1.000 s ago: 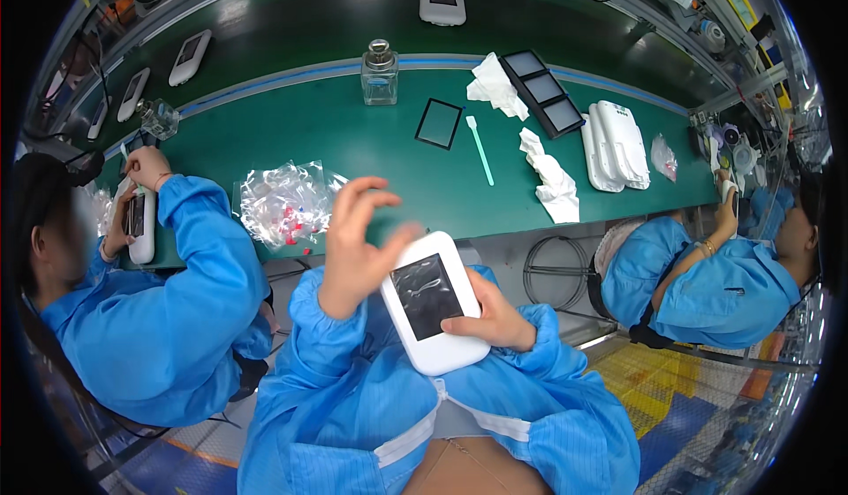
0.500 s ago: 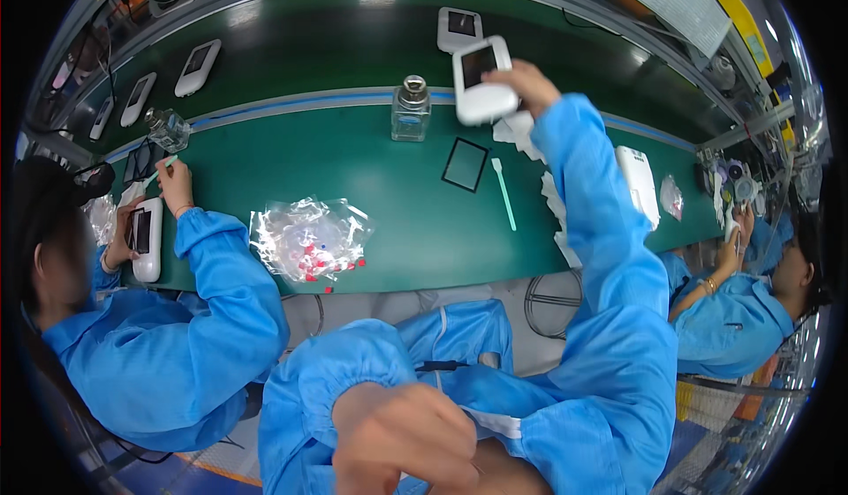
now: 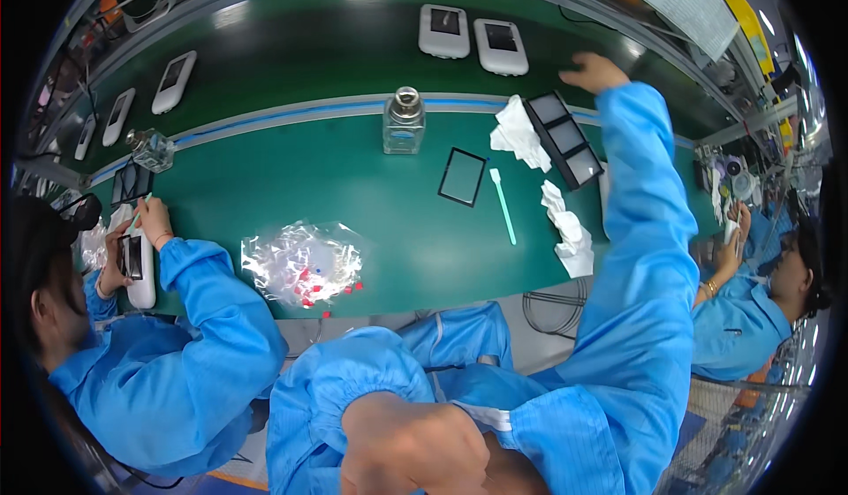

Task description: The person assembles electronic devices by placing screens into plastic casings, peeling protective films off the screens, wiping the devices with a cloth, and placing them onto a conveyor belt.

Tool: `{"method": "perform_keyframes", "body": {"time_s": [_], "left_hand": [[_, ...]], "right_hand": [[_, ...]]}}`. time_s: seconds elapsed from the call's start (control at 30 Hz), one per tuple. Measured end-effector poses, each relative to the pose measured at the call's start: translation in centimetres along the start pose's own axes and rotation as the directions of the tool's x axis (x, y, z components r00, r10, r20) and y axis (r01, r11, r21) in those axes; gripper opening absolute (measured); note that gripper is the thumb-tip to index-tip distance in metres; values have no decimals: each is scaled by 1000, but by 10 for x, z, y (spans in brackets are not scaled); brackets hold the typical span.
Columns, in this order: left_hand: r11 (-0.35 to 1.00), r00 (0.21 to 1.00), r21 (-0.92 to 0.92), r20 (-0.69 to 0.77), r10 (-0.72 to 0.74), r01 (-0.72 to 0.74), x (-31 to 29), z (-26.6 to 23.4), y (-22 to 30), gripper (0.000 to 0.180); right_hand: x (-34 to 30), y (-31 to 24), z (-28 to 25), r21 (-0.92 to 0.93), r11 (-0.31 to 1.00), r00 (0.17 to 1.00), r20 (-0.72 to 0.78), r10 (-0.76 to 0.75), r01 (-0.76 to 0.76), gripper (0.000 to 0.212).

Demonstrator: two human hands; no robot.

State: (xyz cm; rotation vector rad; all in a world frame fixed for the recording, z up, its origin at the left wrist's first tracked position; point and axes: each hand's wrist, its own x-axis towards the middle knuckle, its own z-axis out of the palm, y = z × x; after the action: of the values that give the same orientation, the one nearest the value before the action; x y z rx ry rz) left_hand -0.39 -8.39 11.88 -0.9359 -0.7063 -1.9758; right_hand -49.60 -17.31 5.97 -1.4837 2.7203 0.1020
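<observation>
My right hand (image 3: 597, 72) is empty, fingers parted; swinging left, it could bump the nearby white handheld device (image 3: 502, 51). What my left hand (image 3: 415, 446) holds, I can't tell.

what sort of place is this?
Likely a factory assembly line: white screened devices sit on a dark-green strip behind the green workbench, with blue-smocked workers seated on both sides.

Factory workshop, green bench (image 3: 371, 186), blue-coated co-workers (image 3: 177, 354)
</observation>
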Motion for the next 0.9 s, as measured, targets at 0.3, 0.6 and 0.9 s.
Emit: {"method": "perform_keyframes", "body": {"time_s": [0.3,0.6,0.9], "left_hand": [[994,994,-98,99,-44,53,-5,30,-8,30],[761,864,413,-298,-405,500,-81,-10,-20,46],[936,526,-270,-775,-350,224,-129,-32,-48,80]], "right_hand": [[-201,101,10,-26,899,883,177,434,-437,122],[-295,41,13,633,774,950,-258,178,27,83],[-368,-182,57,942,321,995,-92,-44,101,17]]}}
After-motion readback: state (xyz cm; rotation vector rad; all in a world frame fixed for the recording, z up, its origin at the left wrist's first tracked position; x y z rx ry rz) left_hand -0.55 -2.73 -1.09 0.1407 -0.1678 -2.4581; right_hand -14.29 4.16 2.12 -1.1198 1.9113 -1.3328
